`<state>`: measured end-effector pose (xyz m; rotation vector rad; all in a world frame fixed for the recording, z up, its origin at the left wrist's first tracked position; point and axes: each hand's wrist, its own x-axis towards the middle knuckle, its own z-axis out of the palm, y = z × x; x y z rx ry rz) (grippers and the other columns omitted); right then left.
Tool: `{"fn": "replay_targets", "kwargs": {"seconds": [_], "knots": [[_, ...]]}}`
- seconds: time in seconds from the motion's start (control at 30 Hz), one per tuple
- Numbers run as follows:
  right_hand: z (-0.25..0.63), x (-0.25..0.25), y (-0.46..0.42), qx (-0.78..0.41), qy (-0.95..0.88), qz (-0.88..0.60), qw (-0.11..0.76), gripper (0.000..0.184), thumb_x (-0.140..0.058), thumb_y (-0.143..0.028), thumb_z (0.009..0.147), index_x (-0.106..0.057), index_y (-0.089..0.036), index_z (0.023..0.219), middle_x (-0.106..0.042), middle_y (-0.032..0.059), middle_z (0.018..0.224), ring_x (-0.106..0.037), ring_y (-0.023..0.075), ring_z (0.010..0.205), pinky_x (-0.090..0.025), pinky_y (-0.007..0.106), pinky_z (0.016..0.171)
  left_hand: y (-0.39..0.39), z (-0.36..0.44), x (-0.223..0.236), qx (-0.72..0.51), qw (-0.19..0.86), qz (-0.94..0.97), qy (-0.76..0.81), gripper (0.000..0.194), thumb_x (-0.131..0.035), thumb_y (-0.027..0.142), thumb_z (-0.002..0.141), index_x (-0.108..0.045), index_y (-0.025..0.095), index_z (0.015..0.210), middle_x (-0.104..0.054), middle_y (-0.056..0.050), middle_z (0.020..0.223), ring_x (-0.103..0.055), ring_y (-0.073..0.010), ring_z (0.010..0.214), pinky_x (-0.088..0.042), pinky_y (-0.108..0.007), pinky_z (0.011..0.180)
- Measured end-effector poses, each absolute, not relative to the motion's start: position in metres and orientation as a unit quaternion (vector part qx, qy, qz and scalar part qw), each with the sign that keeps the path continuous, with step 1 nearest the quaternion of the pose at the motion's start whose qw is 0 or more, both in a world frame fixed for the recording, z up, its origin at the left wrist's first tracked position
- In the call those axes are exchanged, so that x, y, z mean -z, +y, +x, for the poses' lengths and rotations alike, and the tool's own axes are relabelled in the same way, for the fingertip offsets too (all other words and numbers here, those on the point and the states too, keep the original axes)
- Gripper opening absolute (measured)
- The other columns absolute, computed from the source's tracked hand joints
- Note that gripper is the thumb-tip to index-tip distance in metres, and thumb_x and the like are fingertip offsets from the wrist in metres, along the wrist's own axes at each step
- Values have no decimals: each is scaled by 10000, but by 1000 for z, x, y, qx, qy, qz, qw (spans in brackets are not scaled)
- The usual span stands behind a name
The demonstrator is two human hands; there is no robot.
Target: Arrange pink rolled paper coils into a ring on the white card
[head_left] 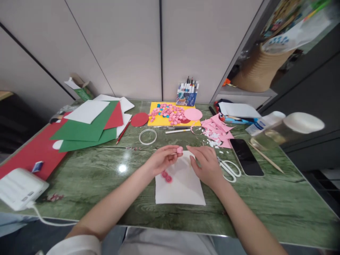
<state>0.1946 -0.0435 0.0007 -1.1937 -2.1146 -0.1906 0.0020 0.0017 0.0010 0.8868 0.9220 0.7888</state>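
Observation:
Between the thumb and fingers of my left hand is a small pink folded paper piece. My right hand is just to the right of it, thumb and fingers apart, over the right edge of a white paper sheet. Several small dark pink round pieces lie on the sheet's left side, below my left hand. White-handled scissors lie beside my right wrist, their blades partly hidden by the hand.
A yellow sheet at the back bears many pink and blue pieces. Pink paper scraps, a phone and a lidded bottle are right. Green sheets and a white charger with a cable are left. A white ring lies mid-table.

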Motion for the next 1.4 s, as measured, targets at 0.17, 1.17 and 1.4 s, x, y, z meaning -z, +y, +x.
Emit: {"fn": "replay_targets", "kwargs": {"seconds": [0.17,1.17,1.4], "knots": [[193,8,-43,90,-843,-414,332,507,-502,-87,788,-495,-314,1241,-659,36,1024,-591,169,904,-425,372,840,-18,-2,-5,-372,820,229,371,172,-698,133,691,-696,137,863,-704,-50,816,-651,-100,773,-483,-173,697],[182,-1,-46,225,-854,-351,311,446,-596,-90,749,-593,-255,1163,-679,23,915,-588,117,803,-396,333,853,-28,-7,1,-419,689,402,434,256,-771,310,620,-714,172,827,-716,-50,774,-658,-139,702,-525,-246,684],[182,-1,-46,226,-857,-348,305,393,-603,-89,746,-617,-241,1108,-682,19,896,-591,114,794,-398,337,850,-29,-7,0,-425,678,415,433,252,-767,306,627,-715,163,829,-713,-59,789,-652,-139,716,-519,-253,703]]}}
